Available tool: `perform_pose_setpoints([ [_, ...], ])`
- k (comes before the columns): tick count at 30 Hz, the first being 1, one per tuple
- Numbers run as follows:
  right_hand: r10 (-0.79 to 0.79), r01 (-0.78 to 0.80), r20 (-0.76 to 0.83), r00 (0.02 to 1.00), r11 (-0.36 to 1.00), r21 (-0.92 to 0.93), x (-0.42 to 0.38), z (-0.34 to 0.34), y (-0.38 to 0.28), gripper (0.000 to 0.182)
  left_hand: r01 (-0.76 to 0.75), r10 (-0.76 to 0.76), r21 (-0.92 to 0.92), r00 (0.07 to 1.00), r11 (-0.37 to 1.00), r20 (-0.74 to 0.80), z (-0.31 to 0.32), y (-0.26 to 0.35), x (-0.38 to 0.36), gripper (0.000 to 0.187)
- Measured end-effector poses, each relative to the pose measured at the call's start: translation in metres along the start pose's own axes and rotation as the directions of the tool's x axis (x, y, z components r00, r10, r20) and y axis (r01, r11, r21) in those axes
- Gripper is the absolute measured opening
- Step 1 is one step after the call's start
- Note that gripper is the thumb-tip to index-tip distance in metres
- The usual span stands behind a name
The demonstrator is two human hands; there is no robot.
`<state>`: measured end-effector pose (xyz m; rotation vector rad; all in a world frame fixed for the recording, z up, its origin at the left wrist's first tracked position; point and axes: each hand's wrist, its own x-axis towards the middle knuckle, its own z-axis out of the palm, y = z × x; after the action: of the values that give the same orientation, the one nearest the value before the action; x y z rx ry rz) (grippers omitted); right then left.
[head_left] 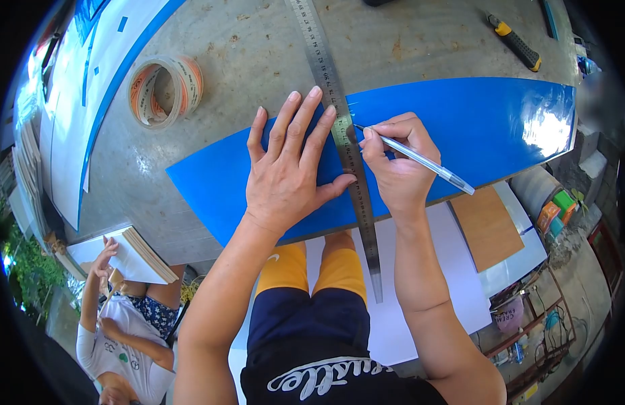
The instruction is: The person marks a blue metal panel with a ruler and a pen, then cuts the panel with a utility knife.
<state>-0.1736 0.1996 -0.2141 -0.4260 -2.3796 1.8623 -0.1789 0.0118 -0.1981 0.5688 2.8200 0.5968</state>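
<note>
A long metal ruler [356, 196] lies across a blue sheet [461, 115] on the grey table and sticks out past the table's near edge. My left hand [289, 158] is spread flat on the sheet, its fingertips and thumb pressing along the ruler's left edge. On the other side, my right hand [403, 158] grips a clear-barrelled pen [427, 162]. The pen's tip is at the sheet, close to the ruler's right edge. Faint light marks show on the blue near the tip.
A tape roll [165, 92] stands at the upper left of the table [252, 40]. A yellow-and-black utility knife [515, 42] lies at the upper right. Another person [127, 337] sits at lower left, holding a brush over a stack of boards [127, 256]. A brown board [488, 226] lies at lower right.
</note>
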Motion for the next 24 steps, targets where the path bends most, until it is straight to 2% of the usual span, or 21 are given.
perform_pose_setpoints([
  [24,-0.011,0.011,-0.019,1.0,1.0,0.0,-0.001,0.0027,0.0024,0.017,-0.005,0.005,-0.002,1.0,1.0,-0.009,0.0003,-0.0007,-0.0003,0.103],
])
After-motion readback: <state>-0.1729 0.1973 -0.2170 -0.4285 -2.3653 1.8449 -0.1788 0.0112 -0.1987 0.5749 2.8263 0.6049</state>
